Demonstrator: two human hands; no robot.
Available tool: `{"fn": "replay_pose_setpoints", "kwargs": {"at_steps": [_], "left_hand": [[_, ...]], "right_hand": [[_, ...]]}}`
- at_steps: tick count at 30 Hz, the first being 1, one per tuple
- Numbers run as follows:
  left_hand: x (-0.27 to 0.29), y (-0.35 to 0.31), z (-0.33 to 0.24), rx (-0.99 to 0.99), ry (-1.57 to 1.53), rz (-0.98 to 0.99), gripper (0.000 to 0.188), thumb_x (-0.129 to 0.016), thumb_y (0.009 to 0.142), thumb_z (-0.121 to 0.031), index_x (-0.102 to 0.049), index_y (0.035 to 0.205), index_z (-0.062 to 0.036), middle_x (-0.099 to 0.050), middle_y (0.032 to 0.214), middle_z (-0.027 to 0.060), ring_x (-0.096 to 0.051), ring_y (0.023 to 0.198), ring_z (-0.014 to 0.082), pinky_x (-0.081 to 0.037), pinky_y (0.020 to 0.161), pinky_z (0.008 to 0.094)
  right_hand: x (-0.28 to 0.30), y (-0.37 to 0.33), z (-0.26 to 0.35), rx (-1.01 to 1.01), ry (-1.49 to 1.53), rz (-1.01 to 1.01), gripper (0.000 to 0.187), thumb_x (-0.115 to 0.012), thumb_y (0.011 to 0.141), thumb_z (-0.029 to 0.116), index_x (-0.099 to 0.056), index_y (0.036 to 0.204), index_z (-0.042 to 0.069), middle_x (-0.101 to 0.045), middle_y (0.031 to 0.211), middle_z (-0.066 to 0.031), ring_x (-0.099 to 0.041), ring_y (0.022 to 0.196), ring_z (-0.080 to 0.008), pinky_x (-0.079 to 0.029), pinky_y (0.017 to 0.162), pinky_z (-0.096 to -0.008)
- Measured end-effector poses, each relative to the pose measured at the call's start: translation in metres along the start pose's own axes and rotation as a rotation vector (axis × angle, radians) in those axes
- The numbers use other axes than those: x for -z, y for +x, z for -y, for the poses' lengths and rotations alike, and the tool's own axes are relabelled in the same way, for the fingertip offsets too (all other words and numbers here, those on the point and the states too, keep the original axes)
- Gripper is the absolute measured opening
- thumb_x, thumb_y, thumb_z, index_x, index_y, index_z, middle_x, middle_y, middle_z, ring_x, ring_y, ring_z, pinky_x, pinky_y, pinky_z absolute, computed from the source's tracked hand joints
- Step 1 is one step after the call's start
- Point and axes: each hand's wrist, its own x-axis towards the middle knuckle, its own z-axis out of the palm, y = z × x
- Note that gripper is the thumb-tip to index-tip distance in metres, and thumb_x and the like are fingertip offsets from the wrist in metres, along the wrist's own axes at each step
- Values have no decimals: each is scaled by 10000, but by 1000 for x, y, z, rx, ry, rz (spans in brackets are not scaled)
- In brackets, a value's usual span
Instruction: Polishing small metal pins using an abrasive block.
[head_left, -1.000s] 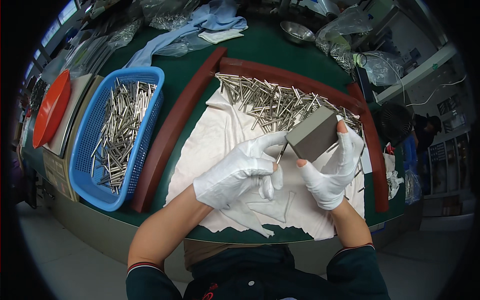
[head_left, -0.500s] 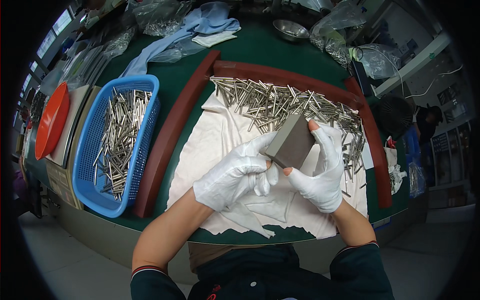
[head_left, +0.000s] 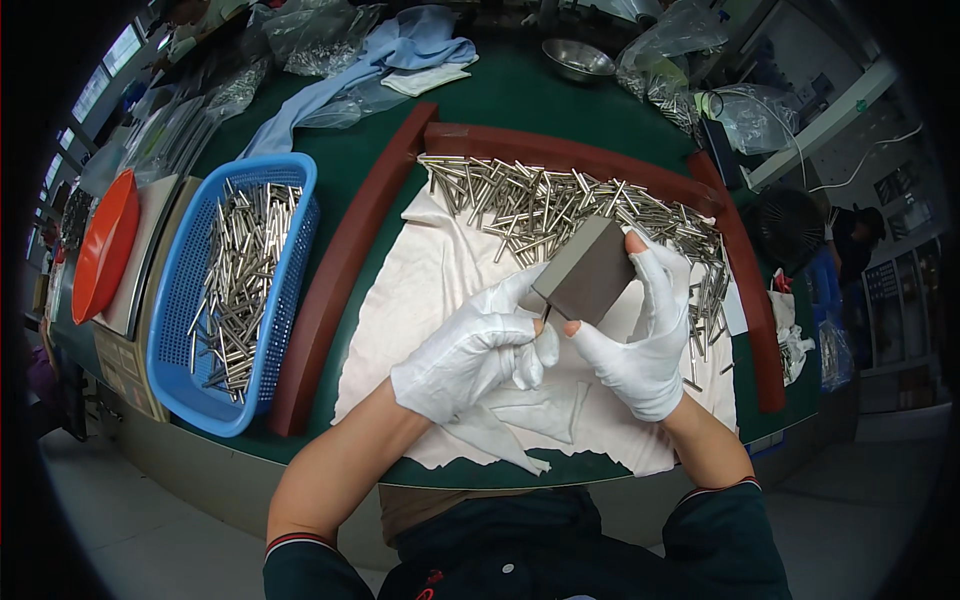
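A grey-brown rectangular block (head_left: 590, 272) is held tilted above the cloth. My right hand (head_left: 645, 345), in a white glove with bare fingertips, grips its right side, the thumb tip at the lower edge. My left hand (head_left: 470, 350), gloved likewise, is closed at the block's lower left corner. Between its thumb and fingers a thin metal pin (head_left: 546, 313) shows only in small part; the fingers hide the rest. Beyond the block, many loose metal pins (head_left: 520, 205) lie heaped on a pale pink cloth (head_left: 400, 330).
Dark red wooden bars (head_left: 350, 270) frame the cloth on three sides. On the left stand a blue basket (head_left: 310, 215) of metal pins and an orange tray (head_left: 105, 250). Farther back are a blue cloth (head_left: 400, 50), a metal bowl (head_left: 578, 60) and plastic bags (head_left: 755, 125).
The block has turned slightly, showing more of its broad dark face. Both hands keep their holds and have barely shifted.
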Motion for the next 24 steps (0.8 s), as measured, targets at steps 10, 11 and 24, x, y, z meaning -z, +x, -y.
{"fn": "replay_pose_setpoints", "kwargs": {"at_steps": [10, 11, 24], "left_hand": [[-2, 1, -3, 14, 75, 14, 646, -487, 810, -1, -251, 1411, -12, -575, 921, 115, -591, 609, 146, -514, 540, 243], [-5, 1, -3, 14, 74, 20, 646, -487, 810, -1, -251, 1411, -12, -575, 921, 115, -591, 609, 146, -514, 540, 243], [1, 1, 1, -4, 95, -34, 649, -487, 843, -29, -215, 1432, -27, -595, 813, 145, -610, 579, 159, -524, 558, 259]], "right_hand": [[0, 3, -1, -225, 154, 119, 846, -822, 585, 101, -427, 1328, 15, -455, 1165, -135, -500, 1039, -255, -433, 879, -350], [0, 1, 0, -84, 33, 39, 830, -816, 591, 99, -434, 1322, 11, -456, 1156, -131, -502, 1038, -245, -433, 883, -343], [-3, 3, -5, -205, 148, 131, 855, -828, 596, 105, -412, 1337, 11, -449, 1216, -154, -492, 1072, -277, -429, 895, -357]]}}
